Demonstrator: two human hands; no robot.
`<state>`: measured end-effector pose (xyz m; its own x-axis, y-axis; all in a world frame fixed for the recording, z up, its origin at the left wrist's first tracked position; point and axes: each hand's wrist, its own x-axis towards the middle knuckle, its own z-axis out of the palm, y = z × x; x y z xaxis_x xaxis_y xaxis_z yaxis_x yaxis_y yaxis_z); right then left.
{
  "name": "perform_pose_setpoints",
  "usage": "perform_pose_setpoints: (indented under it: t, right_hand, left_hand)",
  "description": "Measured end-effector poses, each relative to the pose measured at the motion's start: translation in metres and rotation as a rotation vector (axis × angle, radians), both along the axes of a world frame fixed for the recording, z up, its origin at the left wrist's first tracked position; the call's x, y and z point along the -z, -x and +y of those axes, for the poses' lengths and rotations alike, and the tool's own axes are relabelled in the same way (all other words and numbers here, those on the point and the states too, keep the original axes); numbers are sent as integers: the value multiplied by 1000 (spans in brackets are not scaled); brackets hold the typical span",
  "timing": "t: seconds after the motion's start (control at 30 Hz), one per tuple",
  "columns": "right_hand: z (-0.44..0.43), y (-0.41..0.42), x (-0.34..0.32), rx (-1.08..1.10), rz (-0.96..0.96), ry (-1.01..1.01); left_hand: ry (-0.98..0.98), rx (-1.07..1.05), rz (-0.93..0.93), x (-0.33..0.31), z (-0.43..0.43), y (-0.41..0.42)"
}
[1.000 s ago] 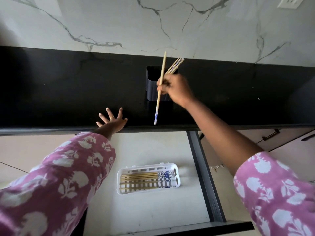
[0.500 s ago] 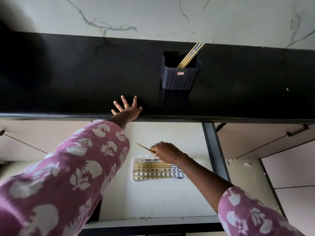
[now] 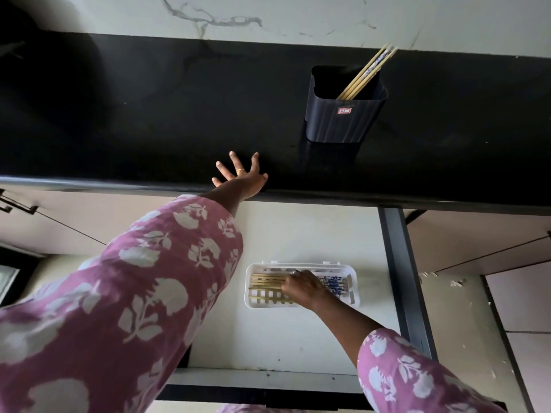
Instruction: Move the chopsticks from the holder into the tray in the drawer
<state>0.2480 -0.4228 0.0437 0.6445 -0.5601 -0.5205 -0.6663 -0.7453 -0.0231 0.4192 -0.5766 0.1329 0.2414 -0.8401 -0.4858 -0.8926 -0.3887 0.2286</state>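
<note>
Right hand (image 3: 301, 286): carried down from above tray (image 3: 354, 289) into it, in drawer (image 3: 283, 338); laid over chopsticks (image 3: 265, 278) there; grip cannot be told. Left hand (image 3: 241, 177): spread flat on worktop (image 3: 149, 114) edge. Holder (image 3: 343, 123): few sticks (image 3: 366, 73) left; further trips judged needed.

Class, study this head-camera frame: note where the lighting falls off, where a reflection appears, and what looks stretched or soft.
Head view: the top left corner sinks into dark shadow; the glossy black counter faintly mirrors the holder just in front of it; the wide lens makes the near left sleeve loom large and soft.
</note>
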Motion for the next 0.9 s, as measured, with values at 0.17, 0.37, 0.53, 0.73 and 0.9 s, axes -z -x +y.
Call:
perform_pose_setpoints:
  t: [0.17,0.37,0.53,0.73,0.9]
  right_hand:
    - [-1,-6,6,3,-7,29]
    - [1,-10,7,-38,-25,12]
    - [-3,-3,-8,-63,-78,26]
    - [-22,26,-43,-184,-376,328]
    - [-57,45,-79,-93,-701,558]
  left_hand:
    - [-3,-13,-23,1,-4,1]
    - [-13,-1,-37,4,-6,0]
    - [-22,6,-53,3,-6,0]
    - [-33,5,-66,-3,-3,3]
    - [-19,10,-58,-10,3,3]
